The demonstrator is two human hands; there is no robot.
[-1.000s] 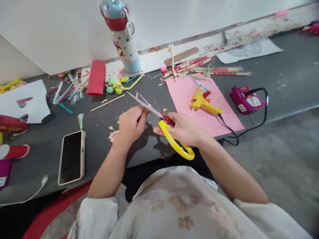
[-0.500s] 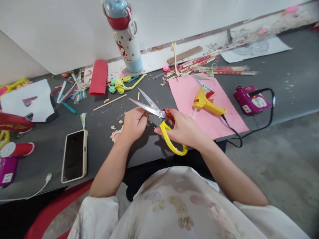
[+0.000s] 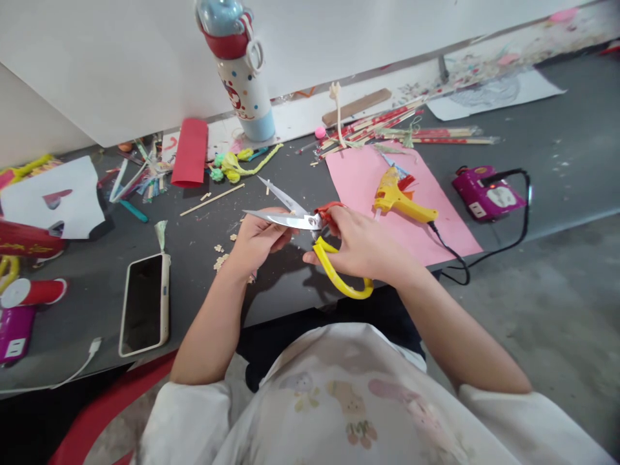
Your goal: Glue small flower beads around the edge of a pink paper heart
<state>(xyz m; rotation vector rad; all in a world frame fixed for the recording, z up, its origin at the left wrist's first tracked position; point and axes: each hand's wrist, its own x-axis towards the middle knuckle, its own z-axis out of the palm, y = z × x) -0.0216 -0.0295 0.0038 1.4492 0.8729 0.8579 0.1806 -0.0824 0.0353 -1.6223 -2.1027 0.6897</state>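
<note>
Likely at a cutting step: holding scissors (image 3: 312,221) clamped by the handles in right grip (image 3: 361,244), with blades spread over and beyond left grip (image 3: 259,242). Cannot tell pinched or apart at left grip, partly hidden behind near blade (image 3: 289,220). Probably calls next for closing blades clear of left grip.

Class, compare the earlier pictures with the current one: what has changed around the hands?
The scissors stand wider open than one second ago, their blade tips farther apart. Nothing was visibly taken up or let go: the right hand keeps its grip on them. The glue gun, pink sheet, phone and bottle stayed put.
</note>
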